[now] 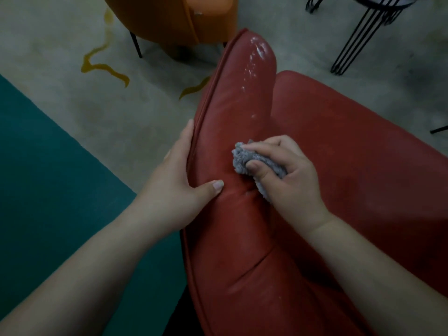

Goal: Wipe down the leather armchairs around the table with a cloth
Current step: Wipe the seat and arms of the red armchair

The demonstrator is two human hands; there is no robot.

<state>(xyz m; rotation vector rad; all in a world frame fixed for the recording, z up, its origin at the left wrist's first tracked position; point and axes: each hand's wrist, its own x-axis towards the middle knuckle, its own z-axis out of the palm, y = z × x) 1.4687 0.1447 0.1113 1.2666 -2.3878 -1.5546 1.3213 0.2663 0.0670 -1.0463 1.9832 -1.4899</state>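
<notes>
A red leather armchair (pixel 242 100) fills the centre and right of the head view; its padded armrest runs from bottom centre up to the top, with wet, shiny streaks near the far end. My right hand (pixel 288 175) grips a bunched grey fluffy cloth (pixel 244 161) and presses it onto the middle of the armrest. My left hand (pixel 179 180) holds the armrest's outer edge, fingers along the piped seam and thumb pressed on the top surface. The seat cushion (pixel 363 141) lies to the right of the armrest.
An orange armchair (pixel 174 18) with dark legs stands at the top centre. A black wire-legged table (pixel 358 37) stands at the top right. The floor is a grey carpet with yellow squiggles (pixel 101 66) and a teal section (pixel 48 166) at left.
</notes>
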